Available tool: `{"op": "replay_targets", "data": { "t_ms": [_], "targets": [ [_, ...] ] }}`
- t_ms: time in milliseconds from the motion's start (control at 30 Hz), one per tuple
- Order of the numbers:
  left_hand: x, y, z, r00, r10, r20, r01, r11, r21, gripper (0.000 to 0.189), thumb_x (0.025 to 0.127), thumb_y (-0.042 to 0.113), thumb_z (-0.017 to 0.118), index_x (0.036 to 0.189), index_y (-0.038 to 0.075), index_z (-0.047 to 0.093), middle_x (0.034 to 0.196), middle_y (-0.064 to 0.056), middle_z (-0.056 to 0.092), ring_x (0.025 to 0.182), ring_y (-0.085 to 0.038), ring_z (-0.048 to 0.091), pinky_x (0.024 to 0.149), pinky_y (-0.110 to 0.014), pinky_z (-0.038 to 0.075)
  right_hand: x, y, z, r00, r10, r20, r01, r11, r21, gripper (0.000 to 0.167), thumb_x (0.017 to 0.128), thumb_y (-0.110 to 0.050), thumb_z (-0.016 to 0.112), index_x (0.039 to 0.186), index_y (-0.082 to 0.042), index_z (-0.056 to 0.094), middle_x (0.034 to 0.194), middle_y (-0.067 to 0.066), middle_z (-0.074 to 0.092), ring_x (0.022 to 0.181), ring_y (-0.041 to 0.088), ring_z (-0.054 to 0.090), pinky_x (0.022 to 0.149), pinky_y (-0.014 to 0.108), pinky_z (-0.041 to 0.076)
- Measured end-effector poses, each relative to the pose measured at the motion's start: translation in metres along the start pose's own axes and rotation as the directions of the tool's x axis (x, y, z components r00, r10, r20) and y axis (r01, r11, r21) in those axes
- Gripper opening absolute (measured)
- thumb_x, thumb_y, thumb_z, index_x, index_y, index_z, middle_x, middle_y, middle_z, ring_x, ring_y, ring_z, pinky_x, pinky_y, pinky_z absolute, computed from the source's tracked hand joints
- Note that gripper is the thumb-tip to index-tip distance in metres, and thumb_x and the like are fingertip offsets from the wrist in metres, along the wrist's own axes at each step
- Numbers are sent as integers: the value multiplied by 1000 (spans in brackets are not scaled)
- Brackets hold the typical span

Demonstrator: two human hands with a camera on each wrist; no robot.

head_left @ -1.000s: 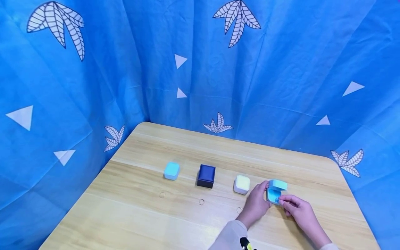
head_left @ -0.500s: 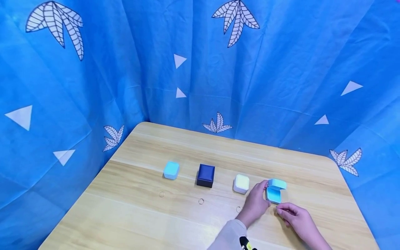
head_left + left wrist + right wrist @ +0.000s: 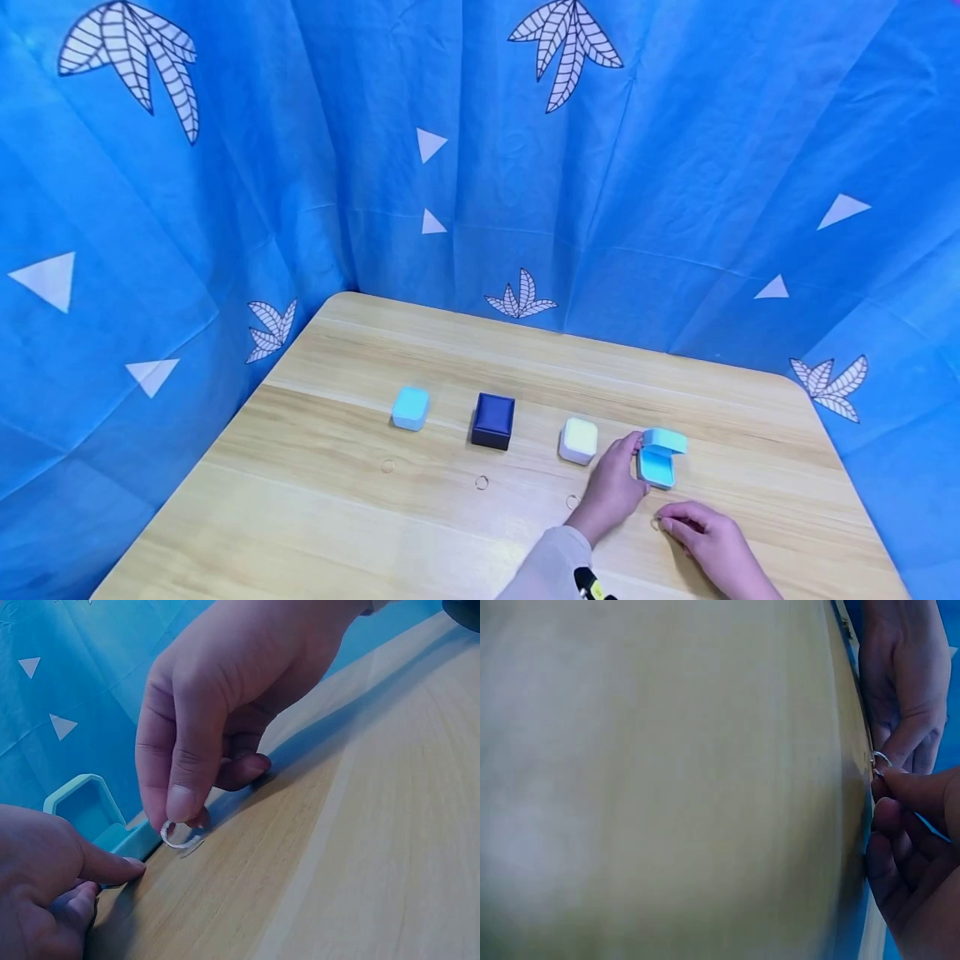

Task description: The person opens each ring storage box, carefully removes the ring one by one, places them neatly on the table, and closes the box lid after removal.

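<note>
A turquoise ring box [image 3: 657,471] stands with its lid raised on the right part of the table. My left hand [image 3: 613,483] grips it from its left side, one finger at the back and the thumb near the front corner; in the left wrist view the thumb [image 3: 112,868] lies low along the box. Between thumb and index finger, my right hand [image 3: 712,542] pinches a thin ring [image 3: 176,838], held upright just at the tabletop in front of the box. No ring shows inside the box in the head view.
A white box [image 3: 579,441], a navy box [image 3: 493,421] and a light blue box [image 3: 410,408] stand closed in a row to the left. In front of them lie three rings, one near each [image 3: 573,502]. A blue curtain [image 3: 480,208] hangs behind the table [image 3: 300,517].
My right hand has drawn back from the box's front toward the near side, with the ring pinched in it, down to the tabletop. The left hand stays on the box.
</note>
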State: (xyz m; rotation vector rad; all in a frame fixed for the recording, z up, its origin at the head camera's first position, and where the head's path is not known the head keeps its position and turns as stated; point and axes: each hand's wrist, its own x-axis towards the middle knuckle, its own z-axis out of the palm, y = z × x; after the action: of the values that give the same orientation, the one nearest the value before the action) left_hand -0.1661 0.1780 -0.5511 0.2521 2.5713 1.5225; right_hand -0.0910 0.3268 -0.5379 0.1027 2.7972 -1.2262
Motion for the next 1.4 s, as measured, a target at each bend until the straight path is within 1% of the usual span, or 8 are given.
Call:
{"op": "replay_targets", "data": {
  "t_ms": [167, 300, 600, 833, 1000, 1133, 1300, 1400],
  "targets": [
    [0, -1, 0, 1000, 24, -8, -24, 1000, 5, 83, 74, -3, 82, 144, 28, 51, 129, 10, 62, 121, -9, 60, 103, -25, 50, -1, 1, 3, 994, -99, -56, 94, 992, -88, 13, 88, -6, 75, 91, -18, 77, 93, -7, 74, 88, -4, 64, 75, 18, 54],
    [1, -2, 0, 999, 32, -11, -32, 999, 10, 82, 74, -3, 83, 143, 28, 52, 127, 11, 62, 120, -8, 60, 103, -24, 49, -1, 2, 4, 991, -116, -67, 110, 989, -97, 15, 87, -5, 76, 89, -20, 77, 91, -9, 73, 88, -7, 63, 77, 18, 54],
    [1, -2, 1, 1000, 27, -12, -27, 1000, 16, 83, 74, -3, 83, 143, 29, 52, 127, 12, 62, 120, -8, 60, 104, -25, 49, -1, 3, 5, 991, -111, -74, 103, 990, -98, 15, 87, -6, 76, 90, -20, 77, 93, -8, 74, 89, -8, 62, 76, 18, 54],
    [2, -3, 2, 1000, 5, -6, -5, 1000, 9, 83, 75, -3, 82, 145, 31, 50, 130, 14, 61, 123, -7, 58, 105, -25, 48, 0, 4, 6, 980, -167, -104, 157, 983, -95, 16, 85, -6, 78, 92, -20, 77, 91, -8, 73, 86, -8, 61, 73, 16, 53],
    [2, -3, 2, 1000, 0, -3, 0, 1000, 5, 83, 76, -2, 82, 145, 32, 50, 131, 14, 60, 124, -8, 58, 106, -26, 48, 1, 3, 4, 983, -158, -95, 148, 984, -102, 16, 87, -6, 77, 95, -19, 77, 96, -6, 73, 88, -8, 60, 74, 16, 52],
    [1, -3, 2, 1000, -4, -1, 4, 1000, -7, 82, 76, -1, 81, 145, 33, 50, 132, 14, 60, 124, -8, 58, 106, -28, 48, 2, 1, 2, 989, -131, -74, 126, 990, -65, 14, 89, -6, 74, 101, -14, 76, 92, -5, 71, 77, -4, 58, 67, 19, 51],
    [0, -3, 2, 1000, -1, -3, 1, 1000, -18, 82, 76, -2, 81, 144, 33, 51, 131, 14, 60, 124, -9, 58, 105, -28, 49, 6, -2, -3, 993, -98, -62, 98, 995, -5, 19, 93, -8, 69, 112, -7, 73, 84, -4, 65, 64, 6, 57, 58, 23, 50],
    [-1, -4, 2, 1000, 6, -6, -6, 1000, -29, 82, 76, -3, 81, 143, 33, 51, 130, 14, 61, 123, -9, 59, 104, -28, 50, 10, -5, -8, 994, -76, -78, 76, 997, -5, 26, 95, -15, 69, 120, -6, 70, 92, 1, 66, 64, 8, 58, 58, 23, 51]
  ]
}}
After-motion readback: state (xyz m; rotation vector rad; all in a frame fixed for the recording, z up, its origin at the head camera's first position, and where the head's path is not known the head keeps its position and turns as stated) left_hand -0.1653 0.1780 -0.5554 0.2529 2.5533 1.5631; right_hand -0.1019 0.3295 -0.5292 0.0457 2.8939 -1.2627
